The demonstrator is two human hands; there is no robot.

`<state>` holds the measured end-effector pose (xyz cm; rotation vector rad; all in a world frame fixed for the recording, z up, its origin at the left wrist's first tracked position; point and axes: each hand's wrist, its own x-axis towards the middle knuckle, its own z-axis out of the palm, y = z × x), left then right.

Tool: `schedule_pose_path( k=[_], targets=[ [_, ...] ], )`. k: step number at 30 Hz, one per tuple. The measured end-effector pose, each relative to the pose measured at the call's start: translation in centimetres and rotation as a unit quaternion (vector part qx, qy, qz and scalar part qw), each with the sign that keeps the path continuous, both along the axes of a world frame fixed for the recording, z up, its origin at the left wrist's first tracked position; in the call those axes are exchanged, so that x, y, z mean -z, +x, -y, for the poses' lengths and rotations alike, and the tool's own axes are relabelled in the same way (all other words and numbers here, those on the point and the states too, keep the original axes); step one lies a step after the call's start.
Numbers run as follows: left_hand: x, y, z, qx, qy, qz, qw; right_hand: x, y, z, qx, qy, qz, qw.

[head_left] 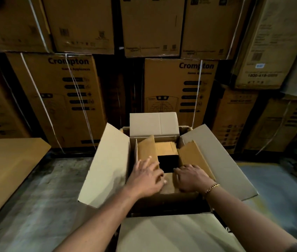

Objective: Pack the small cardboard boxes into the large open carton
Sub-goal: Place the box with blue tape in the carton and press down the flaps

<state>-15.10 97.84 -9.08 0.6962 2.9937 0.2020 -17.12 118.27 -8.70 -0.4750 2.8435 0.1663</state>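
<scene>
The large open carton stands on the floor in front of me with its four pale flaps spread outward. Inside it sits a small cardboard box whose brown flaps are partly raised, with a dark gap in the middle. My left hand lies with spread fingers on the box's left flap and near flap. My right hand, with a gold bracelet at the wrist, presses flat on the near flap beside the right flap. Neither hand is closed around anything. What lies deeper in the carton is hidden.
Tall stacks of strapped printed cartons form a wall right behind the open carton. A flat sheet of cardboard lies at the left. Bare concrete floor shows on the left and a bluish patch on the right.
</scene>
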Motion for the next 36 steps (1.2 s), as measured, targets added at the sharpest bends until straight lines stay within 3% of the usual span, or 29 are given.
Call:
schedule_pose_path(
  k=[4, 7, 9, 12, 15, 20, 25, 33, 36],
  targets=[
    [-2.5, 0.6, 4.3, -0.103, 0.046, -0.099, 0.989, -1.2, -0.7, -0.3, 0.075, -0.105, 0.059, 0.990],
    [-2.4, 0.8, 7.4, -0.160, -0.016, -0.090, 0.983, -2.5, -1.7, -0.9, 0.157, -0.283, 0.108, 0.940],
    [-1.8, 0.9, 8.5, -0.189, -0.029, -0.064, 0.979, -3.9, -1.9, -1.8, 0.164, -0.324, 0.185, 0.913],
    [-1.0, 1.6, 8.5, -0.199, -0.049, -0.047, 0.978, -4.4, 0.1, -2.5, 0.071, -0.244, 0.308, 0.917],
    [0.0, 2.9, 6.7, -0.155, -0.108, -0.060, 0.980, -1.0, 2.1, -2.6, 0.013, -0.065, 0.265, 0.962],
    [3.0, 5.0, 3.4, -0.113, -0.105, 0.026, 0.988, 1.4, 2.8, -3.0, 0.001, -0.108, 0.204, 0.973],
    [2.8, 4.6, 3.2, -0.119, -0.114, 0.026, 0.986, 1.7, 2.7, -1.5, 0.008, -0.044, 0.162, 0.986],
    [1.7, -0.2, 2.5, -0.106, -0.146, -0.045, 0.983, 2.7, -2.9, 2.3, 0.020, 0.029, 0.130, 0.991],
    [1.8, -2.9, 2.3, -0.098, -0.140, -0.025, 0.985, 2.9, -5.9, 3.4, 0.023, 0.022, 0.159, 0.987]
  ],
)
